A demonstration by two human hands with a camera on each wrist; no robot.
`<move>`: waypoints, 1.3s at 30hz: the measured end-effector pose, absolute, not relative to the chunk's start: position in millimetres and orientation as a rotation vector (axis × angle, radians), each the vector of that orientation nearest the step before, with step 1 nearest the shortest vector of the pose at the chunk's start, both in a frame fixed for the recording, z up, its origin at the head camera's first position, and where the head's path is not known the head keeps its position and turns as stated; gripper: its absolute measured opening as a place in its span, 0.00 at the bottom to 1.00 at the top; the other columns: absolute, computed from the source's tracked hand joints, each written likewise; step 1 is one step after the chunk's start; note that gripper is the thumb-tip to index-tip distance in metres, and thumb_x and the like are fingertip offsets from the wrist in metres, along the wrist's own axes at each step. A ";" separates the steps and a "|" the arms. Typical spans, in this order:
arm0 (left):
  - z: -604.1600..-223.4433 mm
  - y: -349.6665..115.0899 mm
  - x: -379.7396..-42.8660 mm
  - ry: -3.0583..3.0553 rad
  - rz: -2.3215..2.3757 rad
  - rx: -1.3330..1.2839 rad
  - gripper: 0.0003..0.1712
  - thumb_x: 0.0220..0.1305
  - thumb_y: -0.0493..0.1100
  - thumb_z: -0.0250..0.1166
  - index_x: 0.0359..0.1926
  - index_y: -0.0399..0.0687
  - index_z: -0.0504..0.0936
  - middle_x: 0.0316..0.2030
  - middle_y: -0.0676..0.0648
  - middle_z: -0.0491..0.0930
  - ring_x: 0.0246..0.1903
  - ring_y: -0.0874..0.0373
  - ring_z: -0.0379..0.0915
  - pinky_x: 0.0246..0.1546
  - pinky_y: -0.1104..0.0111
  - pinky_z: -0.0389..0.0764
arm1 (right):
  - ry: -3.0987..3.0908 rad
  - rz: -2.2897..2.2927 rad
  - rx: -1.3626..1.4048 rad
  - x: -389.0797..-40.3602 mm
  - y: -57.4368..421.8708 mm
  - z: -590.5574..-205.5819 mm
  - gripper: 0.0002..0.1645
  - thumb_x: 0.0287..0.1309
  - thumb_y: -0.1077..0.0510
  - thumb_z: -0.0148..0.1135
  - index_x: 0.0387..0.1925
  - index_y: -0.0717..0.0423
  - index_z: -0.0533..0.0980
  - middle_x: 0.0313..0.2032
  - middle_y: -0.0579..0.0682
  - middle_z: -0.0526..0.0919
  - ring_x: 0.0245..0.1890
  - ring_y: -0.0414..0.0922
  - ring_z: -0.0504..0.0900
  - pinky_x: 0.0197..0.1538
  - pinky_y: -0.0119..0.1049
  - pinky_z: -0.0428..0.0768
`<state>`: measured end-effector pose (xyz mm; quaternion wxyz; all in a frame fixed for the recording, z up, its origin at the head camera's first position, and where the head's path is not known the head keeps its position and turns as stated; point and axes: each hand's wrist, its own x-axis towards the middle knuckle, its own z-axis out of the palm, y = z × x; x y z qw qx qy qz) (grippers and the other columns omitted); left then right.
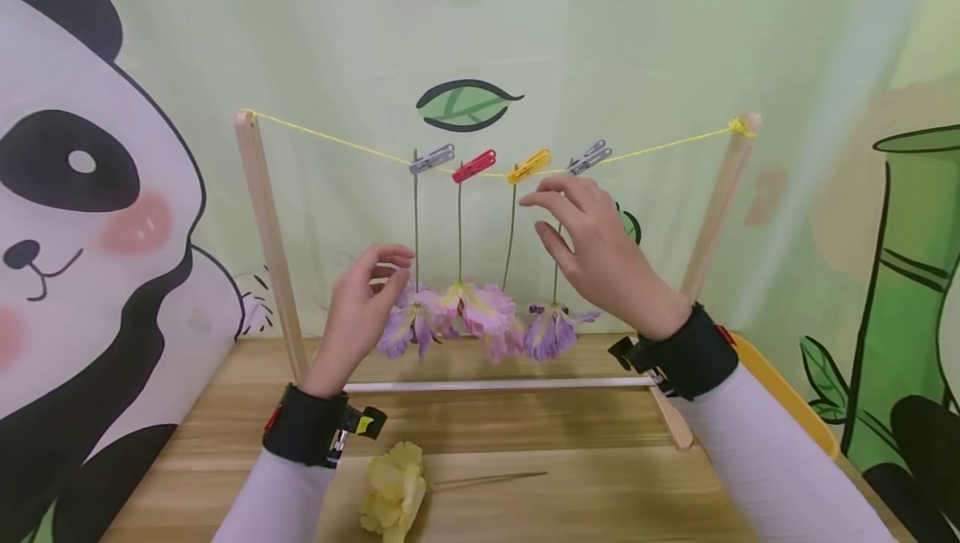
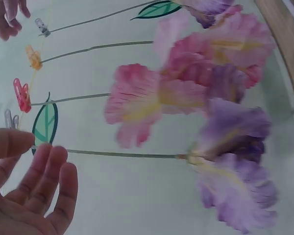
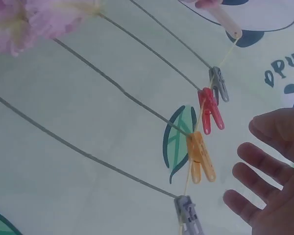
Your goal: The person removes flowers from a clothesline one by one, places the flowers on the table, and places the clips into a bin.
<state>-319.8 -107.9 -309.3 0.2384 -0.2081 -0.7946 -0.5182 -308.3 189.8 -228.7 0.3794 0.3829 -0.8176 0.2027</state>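
Observation:
Several artificial flowers hang head down by their stems from a yellow string point(image 1: 330, 141), held by a grey clothespin point(image 1: 432, 158) at left, a red clothespin point(image 1: 475, 166), a yellow clothespin point(image 1: 529, 166) and another grey clothespin point(image 1: 590, 157) at right. My left hand point(image 1: 358, 310), fingers loosely bent and holding nothing, is beside the leftmost stem; a purple flower point(image 2: 235, 166) hangs there. Just below the right grey clothespin, my right hand point(image 1: 600, 251) has its thumb and fingers apart with nothing between them. In the right wrist view its fingers point(image 3: 257, 178) stand clear of the clothespins.
Wooden posts, left point(image 1: 268, 243) and right point(image 1: 722, 201), hold the string, and a white bar point(image 1: 495, 385) runs low between them. A yellow flower point(image 1: 393, 489) lies on the wooden table point(image 1: 600, 493) in front. Behind the right forearm shows a yellow tray edge point(image 1: 787, 393).

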 end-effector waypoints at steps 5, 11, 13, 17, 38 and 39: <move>-284.9 -99.8 -329.9 -2.163 -1.390 -0.509 0.20 0.78 0.36 0.58 0.67 0.41 0.75 0.55 0.35 0.78 0.54 0.42 0.76 0.57 0.49 0.78 | -2.140 0.514 0.983 -325.7 177.7 -197.7 0.21 0.73 0.62 0.62 0.63 0.64 0.76 0.61 0.61 0.76 0.66 0.59 0.69 0.71 0.55 0.63; -270.0 -97.2 -343.9 -2.162 -1.400 -0.459 0.25 0.78 0.37 0.58 0.72 0.42 0.70 0.59 0.34 0.74 0.58 0.41 0.73 0.61 0.48 0.75 | -2.314 0.446 0.977 -339.9 152.9 -164.8 0.27 0.76 0.54 0.60 0.69 0.62 0.71 0.65 0.59 0.74 0.72 0.56 0.65 0.77 0.49 0.57; -268.3 -98.8 -346.3 -2.164 -1.409 -0.450 0.27 0.78 0.37 0.58 0.74 0.42 0.68 0.59 0.34 0.73 0.59 0.41 0.73 0.61 0.48 0.75 | -2.374 0.436 0.984 -342.6 142.7 -158.6 0.29 0.76 0.52 0.60 0.70 0.62 0.69 0.67 0.58 0.74 0.73 0.55 0.64 0.77 0.48 0.57; -265.9 -101.8 -348.9 -2.181 -1.416 -0.452 0.28 0.78 0.38 0.58 0.74 0.42 0.66 0.59 0.34 0.74 0.59 0.41 0.74 0.62 0.47 0.76 | -2.457 0.435 0.981 -347.7 124.5 -151.4 0.35 0.76 0.51 0.61 0.74 0.62 0.64 0.70 0.58 0.70 0.74 0.55 0.63 0.77 0.48 0.58; -267.9 -98.4 -345.2 -2.199 -1.307 -0.445 0.19 0.76 0.36 0.62 0.65 0.46 0.77 0.46 0.39 0.84 0.43 0.46 0.85 0.45 0.55 0.87 | -2.542 0.091 0.944 -353.4 80.2 -145.7 0.23 0.81 0.50 0.51 0.68 0.56 0.75 0.61 0.54 0.78 0.66 0.54 0.70 0.71 0.51 0.63; -267.6 -97.9 -344.4 -2.198 -1.314 -0.444 0.19 0.76 0.36 0.63 0.65 0.46 0.77 0.46 0.39 0.84 0.42 0.47 0.85 0.44 0.55 0.88 | -2.536 0.099 0.939 -353.8 79.9 -145.7 0.22 0.81 0.51 0.52 0.65 0.56 0.78 0.59 0.53 0.80 0.64 0.53 0.71 0.70 0.51 0.64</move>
